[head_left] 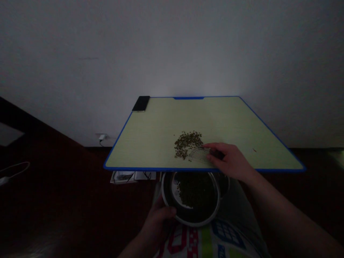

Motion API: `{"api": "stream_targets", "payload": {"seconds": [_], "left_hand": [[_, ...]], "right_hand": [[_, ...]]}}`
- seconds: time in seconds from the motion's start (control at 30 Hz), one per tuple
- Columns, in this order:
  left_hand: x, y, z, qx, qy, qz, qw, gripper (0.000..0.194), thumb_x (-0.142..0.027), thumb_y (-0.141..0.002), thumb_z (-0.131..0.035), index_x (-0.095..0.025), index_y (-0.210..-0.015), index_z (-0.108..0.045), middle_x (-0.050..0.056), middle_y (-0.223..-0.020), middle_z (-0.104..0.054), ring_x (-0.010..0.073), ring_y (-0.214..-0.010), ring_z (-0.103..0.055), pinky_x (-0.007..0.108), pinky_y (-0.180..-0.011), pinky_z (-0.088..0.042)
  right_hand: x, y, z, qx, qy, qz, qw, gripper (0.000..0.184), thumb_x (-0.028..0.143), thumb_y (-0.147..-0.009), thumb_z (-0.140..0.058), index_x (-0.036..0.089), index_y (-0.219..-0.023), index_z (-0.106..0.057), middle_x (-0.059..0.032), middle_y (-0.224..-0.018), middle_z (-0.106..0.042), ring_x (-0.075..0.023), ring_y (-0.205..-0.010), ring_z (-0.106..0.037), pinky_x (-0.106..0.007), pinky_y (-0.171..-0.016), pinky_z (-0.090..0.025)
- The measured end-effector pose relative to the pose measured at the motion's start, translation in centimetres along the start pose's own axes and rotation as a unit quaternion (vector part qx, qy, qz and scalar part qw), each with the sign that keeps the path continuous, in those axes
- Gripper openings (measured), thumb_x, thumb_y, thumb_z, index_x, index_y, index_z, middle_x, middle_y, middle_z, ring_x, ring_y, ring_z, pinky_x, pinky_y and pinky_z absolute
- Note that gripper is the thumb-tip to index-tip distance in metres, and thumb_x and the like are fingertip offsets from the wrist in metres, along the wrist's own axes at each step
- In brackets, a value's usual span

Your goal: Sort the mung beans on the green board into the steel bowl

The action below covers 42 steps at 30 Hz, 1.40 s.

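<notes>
Brownish grains [187, 139] lie scattered beside a clear protractor [199, 154], others in a bowl [198, 216].

We see a smooth metal bowl [199, 216] with a shiny rim [191, 224]. Beyond the bowl, the surface [220, 118] looks smooth, faintly grained and mostly matt, its edge [150, 168] plastic-like; there we find rough seeds [188, 139], a clear, plastic-looking piece [199, 154] and a glassy, smooth phone [141, 103]. Farthest from the bowl, the wall [172, 46] looks matt.
</notes>
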<state>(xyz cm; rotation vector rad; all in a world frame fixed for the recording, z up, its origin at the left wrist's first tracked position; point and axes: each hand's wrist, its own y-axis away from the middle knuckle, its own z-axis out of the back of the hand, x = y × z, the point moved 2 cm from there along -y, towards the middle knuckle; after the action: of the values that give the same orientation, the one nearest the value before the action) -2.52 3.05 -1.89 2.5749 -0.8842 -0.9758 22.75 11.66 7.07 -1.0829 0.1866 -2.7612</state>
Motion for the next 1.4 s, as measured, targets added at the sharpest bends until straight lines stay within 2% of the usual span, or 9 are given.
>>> {"api": "stream_targets", "payload": {"seconds": [0.17, 0.6, 0.93, 1.13, 1.23, 1.4], "left_hand": [[-0.1, 0.1, 0.0, -0.009, -0.001, 0.006, 1.0, 0.077, -0.006, -0.059, -0.07, -0.022, -0.133, -0.059, 0.009, -0.103, -0.08, 0.031, -0.102, -0.071, 0.039, -0.089, -0.055], [0.1, -0.1, 0.3, 0.001, -0.01, 0.003, 1.0, 0.074, -0.009, -0.06, -0.07, -0.021, -0.132, -0.059, 0.009, -0.1, -0.08, 0.0307, -0.099, -0.072, 0.038, -0.086, -0.056], [0.3, 0.0, 0.3, -0.016, -0.008, 0.006, 1.0, 0.074, -0.009, -0.059, -0.07, -0.021, -0.131, -0.06, 0.008, -0.102, -0.08, 0.031, -0.101, -0.071, 0.038, -0.086, -0.056], [0.0, -0.1, -0.2, 0.008, -0.006, 0.01, 1.0, 0.072, -0.01, -0.058, -0.071, -0.019, -0.129, -0.062, 0.01, -0.102, -0.08, 0.0336, -0.102, -0.071, 0.041, -0.086, -0.056], [-0.2, 0.0, -0.4, 0.003, -0.01, 0.001, 1.0, 0.072, -0.01, -0.058, -0.071, -0.02, -0.129, -0.062, 0.009, -0.105, -0.079, 0.0326, -0.103, -0.07, 0.04, -0.087, -0.056], [-0.1, -0.1, -0.1, -0.003, -0.013, 0.011, 1.0, 0.071, -0.01, -0.058, -0.073, -0.02, -0.128, -0.062, 0.009, -0.104, -0.08, 0.0322, -0.103, -0.07, 0.04, -0.088, -0.055]], "right_hand": [[-0.6, 0.2, 0.5, -0.021, 0.016, -0.016, 1.0, 0.033, 0.029, -0.082, -0.059, 0.017, -0.11, -0.072, -0.0005, -0.066, -0.063, -0.0136, -0.056, -0.053, -0.026, -0.054, -0.041], [0.4, -1.1, -0.4, 0.015, 0.025, 0.007, 1.0, 0.036, 0.026, -0.083, -0.057, 0.017, -0.114, -0.071, -0.0025, -0.074, -0.067, -0.0138, -0.06, -0.055, -0.027, -0.059, -0.043], [-0.8, 0.8, 0.7, -0.03, -0.008, -0.028, 0.999, 0.034, 0.031, -0.083, -0.058, 0.015, -0.109, -0.072, -0.0011, -0.065, -0.062, -0.0141, -0.056, -0.054, -0.027, -0.053, -0.041], [-0.3, 0.7, 0.2, -0.003, 0.004, -0.02, 1.0, 0.034, 0.03, -0.084, -0.058, 0.017, -0.112, -0.071, -0.0007, -0.065, -0.062, -0.0146, -0.057, -0.055, -0.027, -0.054, -0.042], [-0.1, 0.3, -0.1, 0.009, 0.013, -0.007, 1.0, 0.035, 0.028, -0.084, -0.058, 0.017, -0.114, -0.071, -0.0005, -0.066, -0.063, -0.0146, -0.058, -0.056, -0.027, -0.056, -0.043], [0.1, -0.4, -0.3, 0.043, 0.01, 0.004, 0.999, 0.036, 0.025, -0.083, -0.059, 0.019, -0.116, -0.071, -0.0042, -0.08, -0.071, -0.0159, -0.066, -0.061, -0.029, -0.063, -0.047]]}}
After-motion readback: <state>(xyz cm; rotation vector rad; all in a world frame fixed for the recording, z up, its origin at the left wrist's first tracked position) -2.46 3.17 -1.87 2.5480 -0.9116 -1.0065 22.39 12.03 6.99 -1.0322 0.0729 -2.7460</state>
